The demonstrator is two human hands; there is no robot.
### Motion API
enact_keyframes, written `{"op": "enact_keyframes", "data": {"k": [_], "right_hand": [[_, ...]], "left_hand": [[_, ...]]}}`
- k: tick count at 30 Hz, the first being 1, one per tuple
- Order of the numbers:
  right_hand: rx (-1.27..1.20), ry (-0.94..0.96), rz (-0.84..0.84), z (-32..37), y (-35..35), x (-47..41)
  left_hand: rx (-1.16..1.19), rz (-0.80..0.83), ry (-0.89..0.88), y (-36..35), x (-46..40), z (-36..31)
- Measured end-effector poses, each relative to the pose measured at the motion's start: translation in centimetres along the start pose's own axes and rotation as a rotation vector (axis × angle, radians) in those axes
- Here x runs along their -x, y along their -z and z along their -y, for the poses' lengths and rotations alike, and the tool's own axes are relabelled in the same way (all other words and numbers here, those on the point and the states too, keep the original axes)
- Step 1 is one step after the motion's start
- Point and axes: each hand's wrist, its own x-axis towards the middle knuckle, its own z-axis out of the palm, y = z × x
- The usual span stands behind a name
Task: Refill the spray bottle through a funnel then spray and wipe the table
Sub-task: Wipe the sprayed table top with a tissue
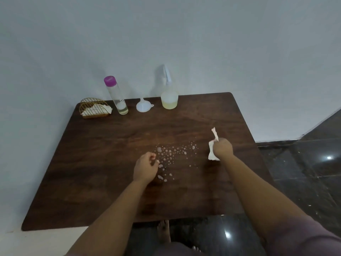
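Right hand (222,148) grips crumpled white tissue (212,151).

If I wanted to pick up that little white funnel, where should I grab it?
Probably by the narrow spout, from above. The funnel sits upside down on the table, wide mouth flat, spout pointing up, with free space on both sides.

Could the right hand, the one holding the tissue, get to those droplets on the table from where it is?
Probably yes. The right hand with the tissue sits just right of the droplets, with only bare table between. The left hand rests at their left edge, not in the path.
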Motion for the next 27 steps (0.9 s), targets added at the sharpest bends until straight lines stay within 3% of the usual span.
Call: {"op": "enact_keyframes", "data": {"k": [4,6,9,12,17,23,27], "right_hand": [[-0.095,0.154,-0.094,1.1,-3.5,-1.0],[-0.098,0.24,-0.048,1.2,-5.3,-1.3],[0.127,0.416,0.101,0.4,-7.2,-2.5],[0.28,0.441,0.084,0.3,-8.3,-4.3],[0.266,0.495,0.119,5.5,-9.8,-5.6],[0.367,0.908,0.26,11.6,-14.8,-0.6],[0.458,1.146,0.275,11.1,-16.8,3.0]], "left_hand": [[-0.181,0.059,-0.055,0.4,-1.7,1.4],[-0.201,0.048,-0.087,0.8,-2.6,1.8],[-0.214,0.042,-0.1,1.3,-3.9,2.9],[-0.233,0.029,-0.104,1.9,-5.1,4.2],[-0.218,-0.002,-0.084,2.8,-6.0,5.5],[-0.17,-0.079,-0.121,3.3,-6.5,6.6],[-0.154,-0.096,-0.119,3.1,-5.8,6.6]]}}
